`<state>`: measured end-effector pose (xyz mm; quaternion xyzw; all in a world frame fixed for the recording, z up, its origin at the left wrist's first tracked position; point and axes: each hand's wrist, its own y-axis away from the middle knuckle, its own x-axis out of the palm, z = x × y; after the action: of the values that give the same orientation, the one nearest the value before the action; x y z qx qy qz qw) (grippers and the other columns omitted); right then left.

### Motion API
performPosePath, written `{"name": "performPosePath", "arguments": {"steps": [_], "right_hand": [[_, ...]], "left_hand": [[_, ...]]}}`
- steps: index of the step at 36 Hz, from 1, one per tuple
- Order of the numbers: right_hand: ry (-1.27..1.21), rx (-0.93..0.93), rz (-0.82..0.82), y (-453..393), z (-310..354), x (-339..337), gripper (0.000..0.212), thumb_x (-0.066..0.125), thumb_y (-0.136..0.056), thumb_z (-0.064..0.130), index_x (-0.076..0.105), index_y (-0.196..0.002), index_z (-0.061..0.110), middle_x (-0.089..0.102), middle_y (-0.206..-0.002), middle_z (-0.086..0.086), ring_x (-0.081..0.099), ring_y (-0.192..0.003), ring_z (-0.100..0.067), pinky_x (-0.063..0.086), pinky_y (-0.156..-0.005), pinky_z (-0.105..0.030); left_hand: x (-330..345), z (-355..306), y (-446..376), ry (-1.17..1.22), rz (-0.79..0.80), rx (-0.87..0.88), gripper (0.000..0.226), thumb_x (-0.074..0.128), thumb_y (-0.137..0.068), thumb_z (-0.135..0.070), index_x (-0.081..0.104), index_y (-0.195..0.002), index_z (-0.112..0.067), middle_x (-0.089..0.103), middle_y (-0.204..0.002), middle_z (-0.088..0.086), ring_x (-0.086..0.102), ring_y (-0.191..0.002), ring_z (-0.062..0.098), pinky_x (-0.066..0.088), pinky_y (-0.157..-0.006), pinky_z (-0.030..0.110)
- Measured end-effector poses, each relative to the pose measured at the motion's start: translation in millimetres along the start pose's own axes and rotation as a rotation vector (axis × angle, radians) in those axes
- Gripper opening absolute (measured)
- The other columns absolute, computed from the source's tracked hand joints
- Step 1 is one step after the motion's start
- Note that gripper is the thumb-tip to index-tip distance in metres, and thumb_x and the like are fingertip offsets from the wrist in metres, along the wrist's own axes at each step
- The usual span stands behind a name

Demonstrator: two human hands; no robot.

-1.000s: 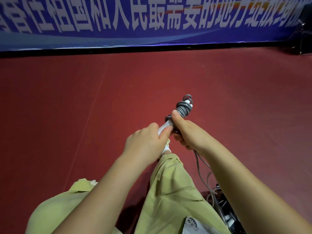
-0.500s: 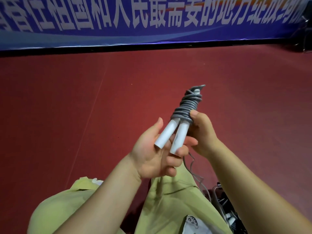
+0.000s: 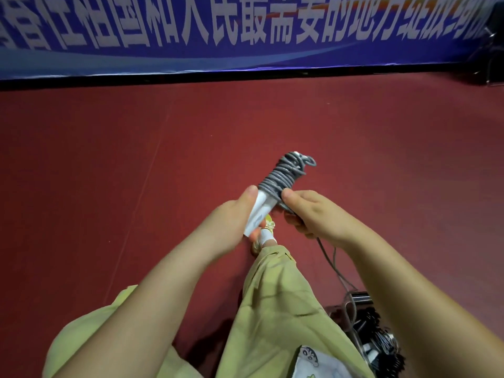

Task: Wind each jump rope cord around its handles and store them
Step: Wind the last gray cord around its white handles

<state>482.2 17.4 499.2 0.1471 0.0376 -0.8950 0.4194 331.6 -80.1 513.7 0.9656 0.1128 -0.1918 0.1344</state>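
Near the middle of the view, the left hand (image 3: 231,219) curled its fingers and thumb around the two white handles (image 3: 259,211) of a jump rope, thumb tip lying along their upper side. Just at its 3 o'clock, the right hand (image 3: 311,214) pinched the grey cord (image 3: 283,175) where the coils ended, thumb pressed against the last turn. Grey coils wrapped tightly round the handles' far ends, pointing toward 1 o'clock, with a small loop sticking out at the tip. A loose length of cord (image 3: 331,261) hung from under the right hand toward 5 o'clock, down to a dark pile of other ropes (image 3: 379,336) at the lower right. Below the hands were yellow-green trousers (image 3: 278,309) and a foot in a white sock. Red floor (image 3: 109,159) lay all around, and a blue banner (image 3: 245,31) with white characters ran across at 12 o'clock
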Motion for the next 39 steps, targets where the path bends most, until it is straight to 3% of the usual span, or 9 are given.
{"name": "performPosePath", "arguments": {"steps": [8, 14, 17, 20, 23, 26, 29, 33, 39], "right_hand": [[0.036, 0.057, -0.058, -3, -9, 12, 0.057, 0.032, -0.093, 0.065, 0.052, -0.084, 0.013, 0.031, -0.063, 0.002, 0.023, -0.05, -0.01, 0.019, -0.045, -0.022], [-0.012, 0.116, -0.113, -5, -8, 14, 0.053, 0.032, -0.079, 0.074, 0.042, -0.066, 0.023, 0.03, -0.064, 0.0, 0.022, -0.048, -0.01, 0.016, -0.051, -0.029], [-0.12, 0.107, -0.155, -4, -9, 13, 0.043, 0.038, -0.08, 0.062, 0.036, -0.063, 0.022, 0.029, -0.06, 0.001, 0.022, -0.045, -0.009, 0.019, -0.046, -0.025], [-0.381, 0.085, -0.18, -1, -9, 14, 0.038, 0.047, -0.072, 0.055, 0.045, -0.068, 0.017, 0.034, -0.059, -0.002, 0.025, -0.045, -0.011, 0.02, -0.043, -0.022], [-0.513, 0.015, -0.167, -2, -11, 17, 0.038, 0.057, -0.061, 0.054, 0.065, -0.062, 0.017, 0.051, -0.067, -0.019, 0.048, -0.063, -0.03, 0.037, -0.06, -0.031], [-0.571, -0.066, -0.028, -1, -10, 20, 0.064, 0.074, -0.045, 0.068, 0.065, -0.067, 0.008, 0.039, -0.077, -0.04, 0.033, -0.078, -0.051, 0.025, -0.067, -0.04], [-0.571, -0.071, 0.04, -1, -7, 17, 0.078, 0.074, -0.048, 0.068, 0.057, -0.085, 0.002, 0.044, -0.059, -0.022, 0.038, -0.079, -0.045, 0.031, -0.066, -0.038], [-0.342, 0.001, 0.058, 0, -11, 8, 0.077, 0.056, -0.063, 0.078, 0.059, -0.09, 0.005, 0.045, -0.068, -0.013, 0.037, -0.059, -0.023, 0.027, -0.055, -0.031], [-0.153, 0.097, 0.035, 5, -13, 2, 0.063, 0.037, -0.087, 0.071, 0.054, -0.051, 0.023, 0.037, -0.058, 0.002, 0.022, -0.05, -0.014, 0.014, -0.049, -0.028]], "left_hand": [[10, 2, -4, -0.478, -0.131, 0.029, 0.053, 0.016, -0.097, -0.054, 0.051, -0.076, -0.019, 0.064, -0.105, 0.013, 0.055, -0.099, 0.032, 0.041, -0.084, 0.038], [26, 5, 1, -0.668, -0.173, 0.116, 0.044, 0.019, -0.097, -0.055, 0.043, -0.083, -0.02, 0.062, -0.114, 0.011, 0.052, -0.109, 0.035, 0.03, -0.073, 0.036], [21, 6, -1, -0.349, -0.044, 0.045, 0.05, 0.027, -0.092, -0.063, 0.047, -0.078, -0.02, 0.059, -0.094, 0.005, 0.053, -0.092, 0.028, 0.036, -0.074, 0.036], [20, 3, 0, 0.117, 0.203, -0.03, 0.062, 0.046, -0.083, -0.065, 0.064, -0.096, -0.007, 0.062, -0.082, 0.005, 0.054, -0.067, 0.016, 0.041, -0.062, 0.028], [25, 8, 4, 0.469, 0.453, -0.108, 0.054, 0.054, -0.074, -0.058, 0.066, -0.091, -0.007, 0.066, -0.077, 0.009, 0.06, -0.061, 0.017, 0.046, -0.059, 0.025], [29, 11, 10, 0.766, 0.735, -0.122, 0.051, 0.063, -0.072, -0.059, 0.075, -0.085, -0.011, 0.07, -0.076, 0.005, 0.067, -0.067, 0.016, 0.055, -0.066, 0.03], [29, 15, 6, 0.942, 0.869, -0.093, 0.052, 0.081, -0.06, -0.057, 0.075, -0.089, -0.014, 0.065, -0.072, -0.003, 0.061, -0.057, 0.008, 0.056, -0.063, 0.028], [23, 16, 3, 0.91, 0.727, -0.183, 0.04, 0.079, -0.063, -0.053, 0.067, -0.077, -0.017, 0.056, -0.06, -0.005, 0.039, -0.039, 0.003, 0.047, -0.05, 0.021], [18, 6, 7, 0.497, 0.32, -0.16, 0.026, 0.056, -0.086, -0.039, 0.055, -0.081, -0.013, 0.056, -0.056, -0.003, 0.029, -0.036, 0.003, 0.034, -0.046, 0.02]]}}
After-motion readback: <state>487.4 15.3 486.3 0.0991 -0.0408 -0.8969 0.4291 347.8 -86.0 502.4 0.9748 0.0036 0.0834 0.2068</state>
